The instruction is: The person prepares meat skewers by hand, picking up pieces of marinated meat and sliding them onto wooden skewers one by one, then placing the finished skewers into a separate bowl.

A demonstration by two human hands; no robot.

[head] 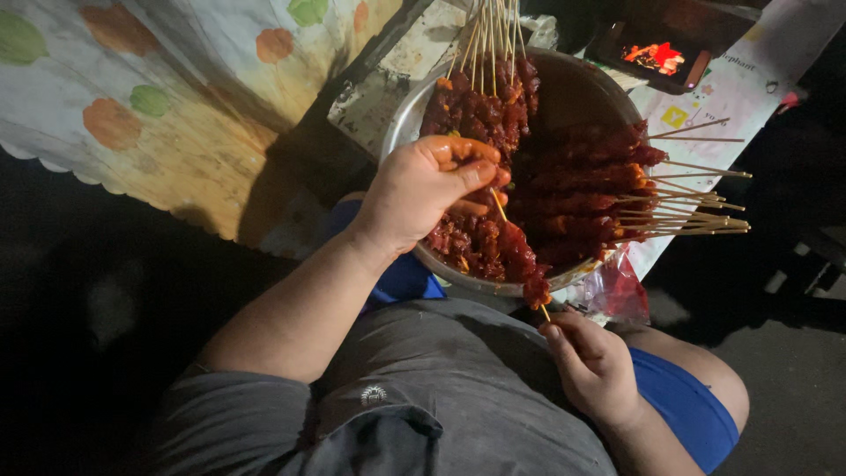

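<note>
Red, sauce-coated meat chunks sit threaded on a thin wooden skewer [518,251] held over the near rim of a metal bowl [577,88]. Left hand [427,185] pinches its upper end, fingers together; right hand [595,361] pinches the lower tip. Finished skewers [599,185] fill the bowl.

Dull, smooth metal bowl [577,88], pale wooden skewers [696,220], wet glossy red meat [573,189], matt grey cloth shirt [441,388], shiny crinkled plastic bag [617,291].
</note>
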